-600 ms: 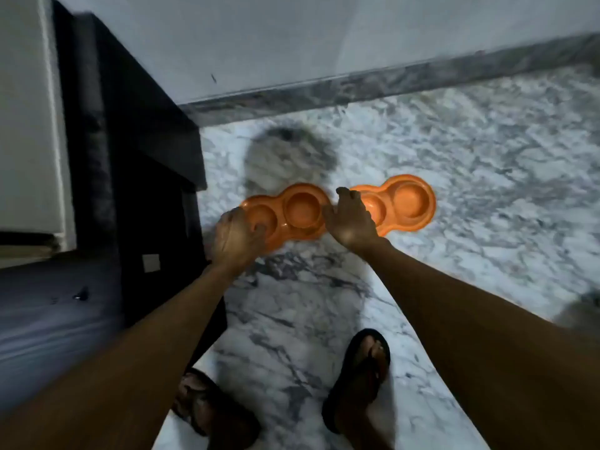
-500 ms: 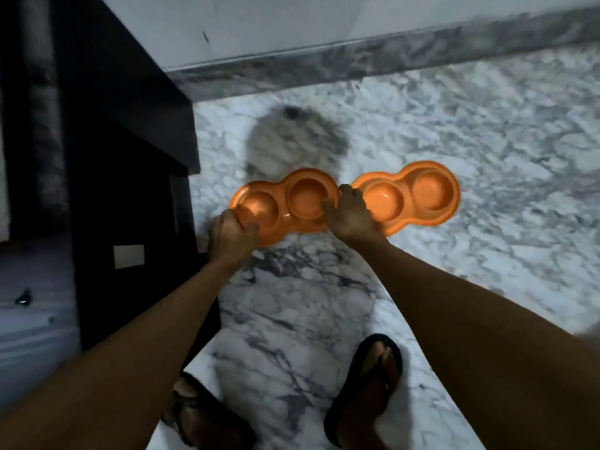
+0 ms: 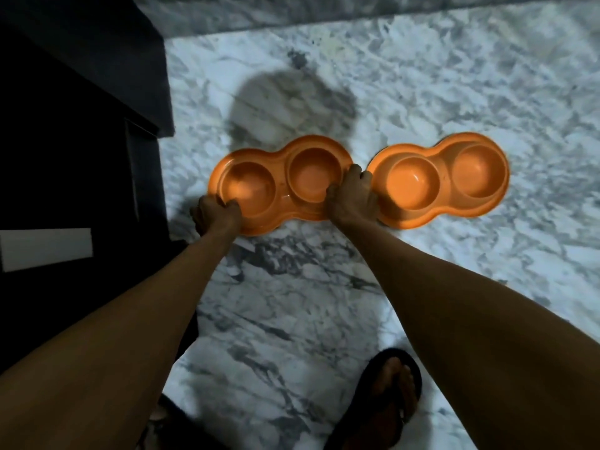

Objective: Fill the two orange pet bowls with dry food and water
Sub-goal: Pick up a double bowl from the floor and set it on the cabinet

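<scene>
Where the marble floor [image 3: 292, 319] comes nearest the camera, a foot in a dark sandal [image 3: 386, 397] stands on it at the bottom edge of the view, with a second foot [image 3: 156, 414] partly hidden under the left forearm. White stone with grey veining runs from there to the far side, where a band of darker grey marble skirting [image 3: 324, 14] closes it off. A black cabinet [image 3: 81, 125] fills the left side of the room, its front face dropping to the floor beside the left arm.

Both forearms reach forward and down. The left hand [image 3: 217, 216] curls over the near left end of the left orange bowl [image 3: 279, 186], fingers [image 3: 232, 206] hooked over its rim and pressed together. The right hand [image 3: 352, 199] grips the right end of that same tray, fingers bent and closed on the rim, right where it meets the right orange bowl [image 3: 441, 180]; whether that hand also touches the second tray I cannot tell.

Each tray is a double dish with two round wells, all four looking bare. Both lie flat on the floor, end to end, long axes running left to right across the view, the right one angled slightly away at its far end. The two are just beside each other. A soft dark shadow [image 3: 292, 108] falls on the floor beyond the left tray.
</scene>
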Demonstrator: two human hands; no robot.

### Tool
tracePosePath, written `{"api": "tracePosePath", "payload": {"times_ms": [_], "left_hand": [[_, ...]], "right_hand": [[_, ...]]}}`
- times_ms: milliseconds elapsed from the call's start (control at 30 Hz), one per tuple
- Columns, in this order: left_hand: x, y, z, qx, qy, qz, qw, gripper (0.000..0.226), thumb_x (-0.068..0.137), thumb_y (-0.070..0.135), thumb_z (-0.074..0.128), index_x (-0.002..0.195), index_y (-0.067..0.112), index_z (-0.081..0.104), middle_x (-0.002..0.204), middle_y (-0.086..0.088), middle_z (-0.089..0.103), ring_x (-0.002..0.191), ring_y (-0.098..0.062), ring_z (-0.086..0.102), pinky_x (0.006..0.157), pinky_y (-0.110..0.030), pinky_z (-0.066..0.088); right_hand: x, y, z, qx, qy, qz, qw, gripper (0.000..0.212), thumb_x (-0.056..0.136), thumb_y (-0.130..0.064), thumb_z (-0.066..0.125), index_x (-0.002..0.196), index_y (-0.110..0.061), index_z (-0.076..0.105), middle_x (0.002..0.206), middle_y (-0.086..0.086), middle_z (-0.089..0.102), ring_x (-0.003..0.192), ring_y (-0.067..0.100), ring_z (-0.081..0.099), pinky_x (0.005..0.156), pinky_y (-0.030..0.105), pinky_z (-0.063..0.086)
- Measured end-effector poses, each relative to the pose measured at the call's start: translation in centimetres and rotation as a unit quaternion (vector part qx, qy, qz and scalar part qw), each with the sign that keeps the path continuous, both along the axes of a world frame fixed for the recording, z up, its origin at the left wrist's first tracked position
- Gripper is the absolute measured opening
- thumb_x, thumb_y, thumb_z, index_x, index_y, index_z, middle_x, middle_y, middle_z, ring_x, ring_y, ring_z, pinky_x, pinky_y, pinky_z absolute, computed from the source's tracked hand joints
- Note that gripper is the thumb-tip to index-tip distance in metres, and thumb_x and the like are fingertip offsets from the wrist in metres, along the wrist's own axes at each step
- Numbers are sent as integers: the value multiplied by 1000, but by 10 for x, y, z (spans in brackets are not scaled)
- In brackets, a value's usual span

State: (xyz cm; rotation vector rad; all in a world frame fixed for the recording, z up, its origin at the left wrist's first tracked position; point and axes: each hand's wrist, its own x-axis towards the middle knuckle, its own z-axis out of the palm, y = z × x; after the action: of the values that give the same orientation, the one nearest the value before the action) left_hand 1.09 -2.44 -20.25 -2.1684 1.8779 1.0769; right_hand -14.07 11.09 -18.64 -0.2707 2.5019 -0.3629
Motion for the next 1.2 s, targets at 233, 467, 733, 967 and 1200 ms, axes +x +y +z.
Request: {"api": "tracePosePath", "payload": {"times_ms": [233, 467, 733, 967, 1200], "left_hand": [[-7, 5, 87, -1, 6, 19, 1000, 35, 82, 17, 61, 111, -3, 64, 119, -28, 61, 118, -39, 55, 98, -42, 48], [-37, 20, 274, 0, 2, 17, 1000, 39, 82, 28, 61, 111, 2, 65, 116, -25, 63, 102, -42, 62, 90, -44, 52], [-61, 51, 524, -34, 90, 20, 995, 44, 76, 30, 59, 108, -1, 65, 111, -27, 61, 95, -43, 61, 87, -43, 52], [-45, 49, 696, -109, 159, 29, 981, 51, 68, 42, 51, 96, 2, 64, 101, -24, 61, 88, -41, 61, 80, -45, 54], [22, 36, 806, -154, 203, 78, 964, 47, 83, 31, 61, 113, -4, 63, 114, -28, 61, 116, -42, 52, 95, -44, 43]], "right_hand": [[-12, 5, 87, 5, -22, -23, 999, 42, 93, -25, 51, 133, -13, 41, 132, 12, 53, 113, 42, 56, 74, 38, 33], [-46, 23, 272, -49, -28, -90, 994, 49, 88, -24, 58, 133, -11, 42, 132, 13, 53, 117, 41, 54, 85, 42, 41], [-73, 62, 522, -133, -39, -139, 981, 67, 87, -33, 63, 144, -7, 39, 143, 15, 46, 128, 38, 48, 103, 48, 41], [-55, 62, 686, -216, -6, -149, 965, 47, 81, -33, 62, 121, -9, 57, 122, 14, 59, 115, 39, 55, 91, 43, 44], [2, 29, 780, -263, 17, -105, 959, 58, 83, -38, 61, 134, -11, 52, 130, 14, 59, 118, 38, 55, 94, 45, 45]]}}
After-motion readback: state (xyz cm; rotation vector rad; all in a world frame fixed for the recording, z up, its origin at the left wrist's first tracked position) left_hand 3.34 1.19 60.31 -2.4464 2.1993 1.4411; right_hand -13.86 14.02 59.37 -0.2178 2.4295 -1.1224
